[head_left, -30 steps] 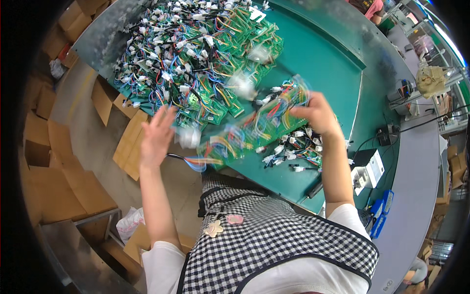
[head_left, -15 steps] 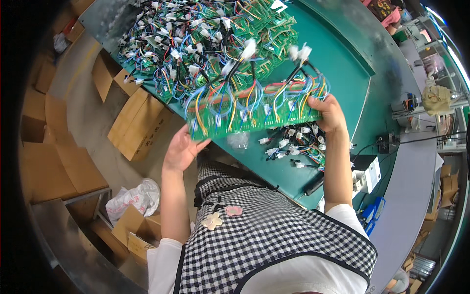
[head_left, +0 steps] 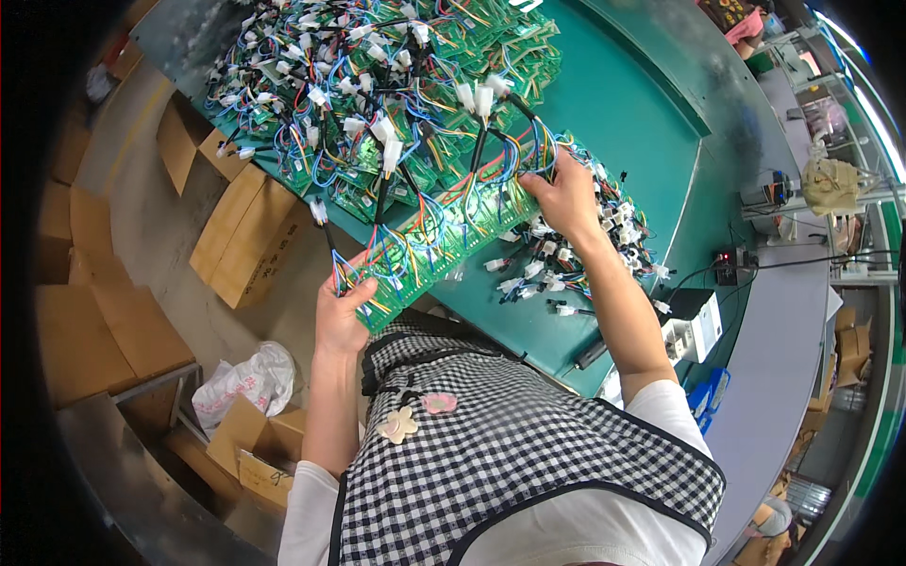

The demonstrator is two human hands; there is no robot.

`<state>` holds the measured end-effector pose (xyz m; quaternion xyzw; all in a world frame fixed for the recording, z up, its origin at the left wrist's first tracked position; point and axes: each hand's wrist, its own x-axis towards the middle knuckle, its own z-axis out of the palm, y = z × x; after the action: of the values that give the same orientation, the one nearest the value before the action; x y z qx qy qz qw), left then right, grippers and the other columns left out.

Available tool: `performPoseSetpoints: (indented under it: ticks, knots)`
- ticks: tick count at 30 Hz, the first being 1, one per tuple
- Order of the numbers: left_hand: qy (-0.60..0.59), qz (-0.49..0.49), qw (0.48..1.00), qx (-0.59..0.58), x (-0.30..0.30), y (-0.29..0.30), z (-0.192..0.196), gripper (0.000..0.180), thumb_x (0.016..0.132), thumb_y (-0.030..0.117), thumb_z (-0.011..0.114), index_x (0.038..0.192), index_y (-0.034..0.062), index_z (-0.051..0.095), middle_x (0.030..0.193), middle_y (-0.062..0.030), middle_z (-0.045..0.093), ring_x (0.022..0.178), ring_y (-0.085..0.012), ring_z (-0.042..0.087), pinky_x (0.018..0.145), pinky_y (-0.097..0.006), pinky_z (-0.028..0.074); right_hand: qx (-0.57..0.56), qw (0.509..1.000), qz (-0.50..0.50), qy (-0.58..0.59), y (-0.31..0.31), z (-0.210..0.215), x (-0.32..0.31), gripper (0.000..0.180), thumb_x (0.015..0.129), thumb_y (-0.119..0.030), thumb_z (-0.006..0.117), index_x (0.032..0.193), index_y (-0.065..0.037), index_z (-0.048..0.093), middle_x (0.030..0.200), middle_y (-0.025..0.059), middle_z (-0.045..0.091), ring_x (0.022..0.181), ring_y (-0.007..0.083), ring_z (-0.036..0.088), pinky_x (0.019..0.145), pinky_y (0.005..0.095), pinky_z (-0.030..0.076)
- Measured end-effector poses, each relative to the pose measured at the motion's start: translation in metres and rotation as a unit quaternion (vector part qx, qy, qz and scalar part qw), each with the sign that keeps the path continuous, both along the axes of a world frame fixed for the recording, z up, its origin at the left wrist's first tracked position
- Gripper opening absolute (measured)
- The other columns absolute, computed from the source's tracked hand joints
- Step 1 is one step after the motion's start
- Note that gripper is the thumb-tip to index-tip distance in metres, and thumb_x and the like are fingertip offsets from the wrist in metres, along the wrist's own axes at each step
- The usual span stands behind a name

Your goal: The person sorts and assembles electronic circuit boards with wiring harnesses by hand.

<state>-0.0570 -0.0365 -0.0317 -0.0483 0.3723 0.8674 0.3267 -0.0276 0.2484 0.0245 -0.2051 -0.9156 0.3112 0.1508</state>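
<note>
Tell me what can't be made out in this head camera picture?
- Fingertips of left hand and right hand: tucked behind the green circuit board panel.
- Parts on the panel: too small, covered by coloured wires.
- Table under the board pile: buried.

electronics factory: green workbench [head_left: 613,104], heaped wired circuit boards [head_left: 349,85], cartons [head_left: 245,236].

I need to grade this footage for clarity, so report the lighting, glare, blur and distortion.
Head view: bright, even light; a glare patch on the green circuit board held between the left hand and right hand; both hands look sharp, without motion blur; fisheye bending curves the green table edge; black corners ring the picture; the window area at upper right is washed out.
</note>
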Motion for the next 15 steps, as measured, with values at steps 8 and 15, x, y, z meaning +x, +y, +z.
performPoseSetpoints:
  ticks: [8,15]
  knots:
    - [-0.004,0.001,1.000,0.026,-0.004,-0.015,0.009,0.047,0.070,-0.003,0.059,0.113,-0.0121,0.043,0.103,-0.0183,0.057,0.089,-0.0239,0.059,0.081,-0.036,0.048,-0.375,0.911,0.161,-0.056,0.008,0.023,-0.008,0.032,0.075,-0.009,0.062,0.104,0.001,0.055,0.093,0.0049,0.061,0.080,0.0123,0.055,0.074,0.0289,0.044]
    - [-0.012,0.035,0.999,0.032,-0.013,-0.029,-0.002,0.045,0.072,-0.005,0.054,0.115,-0.0113,0.042,0.109,-0.0180,0.054,0.095,-0.0252,0.056,0.085,-0.037,0.046,-0.553,0.829,0.013,0.087,0.023,0.017,-0.007,0.043,0.074,-0.008,0.064,0.113,-0.001,0.047,0.103,0.0065,0.056,0.090,0.0128,0.052,0.079,0.0270,0.040]
